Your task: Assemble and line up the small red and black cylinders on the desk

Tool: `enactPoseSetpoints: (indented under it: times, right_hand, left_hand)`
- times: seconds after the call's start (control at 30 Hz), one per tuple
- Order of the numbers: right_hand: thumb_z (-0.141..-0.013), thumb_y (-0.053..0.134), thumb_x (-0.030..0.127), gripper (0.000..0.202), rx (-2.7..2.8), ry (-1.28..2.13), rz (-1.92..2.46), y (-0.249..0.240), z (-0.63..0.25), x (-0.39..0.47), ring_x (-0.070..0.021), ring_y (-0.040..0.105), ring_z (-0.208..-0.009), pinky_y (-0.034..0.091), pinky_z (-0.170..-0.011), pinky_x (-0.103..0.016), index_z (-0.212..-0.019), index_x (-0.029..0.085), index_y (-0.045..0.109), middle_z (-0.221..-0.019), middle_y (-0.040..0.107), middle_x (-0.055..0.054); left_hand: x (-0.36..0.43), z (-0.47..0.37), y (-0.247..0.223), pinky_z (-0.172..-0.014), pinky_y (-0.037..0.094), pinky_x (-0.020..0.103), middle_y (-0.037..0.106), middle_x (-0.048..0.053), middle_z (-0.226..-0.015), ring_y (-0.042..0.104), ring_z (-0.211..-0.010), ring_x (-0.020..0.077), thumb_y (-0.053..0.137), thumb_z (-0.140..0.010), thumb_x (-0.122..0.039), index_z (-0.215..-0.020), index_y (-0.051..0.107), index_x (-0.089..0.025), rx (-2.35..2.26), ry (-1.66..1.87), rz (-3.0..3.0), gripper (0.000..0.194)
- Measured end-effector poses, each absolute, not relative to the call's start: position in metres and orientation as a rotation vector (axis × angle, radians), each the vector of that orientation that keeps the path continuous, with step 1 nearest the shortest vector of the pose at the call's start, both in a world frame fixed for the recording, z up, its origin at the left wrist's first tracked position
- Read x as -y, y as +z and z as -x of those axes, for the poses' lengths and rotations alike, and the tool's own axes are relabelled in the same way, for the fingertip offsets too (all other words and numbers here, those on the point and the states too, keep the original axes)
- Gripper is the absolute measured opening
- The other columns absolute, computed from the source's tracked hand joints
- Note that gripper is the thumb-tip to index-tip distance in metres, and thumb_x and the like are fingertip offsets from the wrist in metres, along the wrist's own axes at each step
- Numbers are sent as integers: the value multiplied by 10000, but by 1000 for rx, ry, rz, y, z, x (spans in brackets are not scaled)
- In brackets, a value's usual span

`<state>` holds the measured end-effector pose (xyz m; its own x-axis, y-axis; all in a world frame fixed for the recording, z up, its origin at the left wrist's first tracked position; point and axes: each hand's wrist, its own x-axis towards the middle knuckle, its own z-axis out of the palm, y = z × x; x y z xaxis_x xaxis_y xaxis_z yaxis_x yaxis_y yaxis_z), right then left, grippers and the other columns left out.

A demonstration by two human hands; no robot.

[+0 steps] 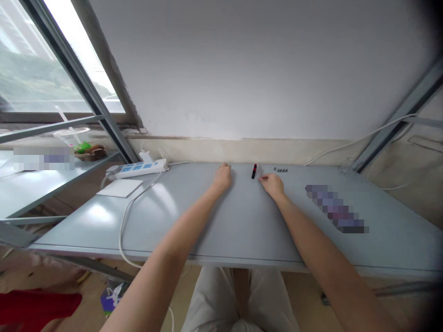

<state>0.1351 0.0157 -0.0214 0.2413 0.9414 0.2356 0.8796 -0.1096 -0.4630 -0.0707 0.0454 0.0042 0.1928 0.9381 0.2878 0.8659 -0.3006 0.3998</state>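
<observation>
My left hand (223, 176) rests at the back of the grey desk (238, 216), its fingers curled in; anything inside them is hidden. My right hand (273, 184) is closed, with thumb and fingertips pinched together low over the desk. Just beyond those fingertips is a small see-through plastic piece (260, 171), too faint to name; I cannot tell whether they touch it. Between the two hands lies a small black stick with a red end (254, 171). Behind my right hand, several small dark screw-like pieces (282, 170) form a row near the wall.
A white power strip (141, 169) with a plug sits at the back left, beside a flat white square (120, 188). Its white cable (123, 221) hangs over the front edge. On the right lies a blurred-out flat object (335, 210). Metal posts (398, 115) stand at the desk's ends.
</observation>
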Motion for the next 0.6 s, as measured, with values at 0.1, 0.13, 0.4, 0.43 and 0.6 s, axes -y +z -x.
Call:
enactPoseSetpoints:
  times: [0.1, 0.13, 0.4, 0.43, 0.6]
  right_hand:
    - [-792, 547, 385, 261, 1661, 151, 2002, -22, -135, -16, -211, 623, -822, 448, -682, -281, -893, 205, 709, -851, 683, -89]
    - [-792, 547, 386, 260, 1659, 148, 2000, -22, -135, -16, -211, 624, -821, 449, -678, -280, -891, 207, 708, -848, 682, -87]
    - [-796, 535, 390, 267, 1676, 136, 2009, -23, -136, -16, -218, 622, -849, 447, -697, -289, -907, 208, 696, -885, 686, -79]
    - [-797, 534, 395, 274, 1685, 138, 2016, -23, -136, -15, -218, 620, -856, 446, -701, -289, -919, 207, 692, -892, 685, -79]
    - [-805, 526, 358, 281, 1786, 91, 2093, -13, -133, -8, -240, 612, -876, 437, -712, -303, -944, 154, 660, -921, 667, -130]
  left_hand:
    - [-48, 72, 1, -879, 397, 335, 617, 162, -1044, 573, -993, 224, 443, -777, -64, -968, 635, -144, -1727, 929, -2050, 282]
    - [-48, 72, 0, -868, 405, 328, 640, 155, -993, 588, -959, 211, 453, -776, -66, -951, 637, -142, -1707, 994, -1932, 265]
    - [-23, 61, -15, -677, 460, 259, 674, 74, -767, 591, -623, 117, 524, -796, -179, -838, 638, -127, -1415, 1263, -1509, 132]
    - [-20, 59, -14, -656, 456, 251, 671, 69, -753, 586, -605, 113, 530, -795, -190, -817, 640, -128, -1383, 1273, -1505, 128]
    - [-14, 54, -8, -589, 427, 229, 646, 46, -665, 548, -540, 96, 533, -792, -215, -726, 639, -127, -1303, 1266, -1509, 152]
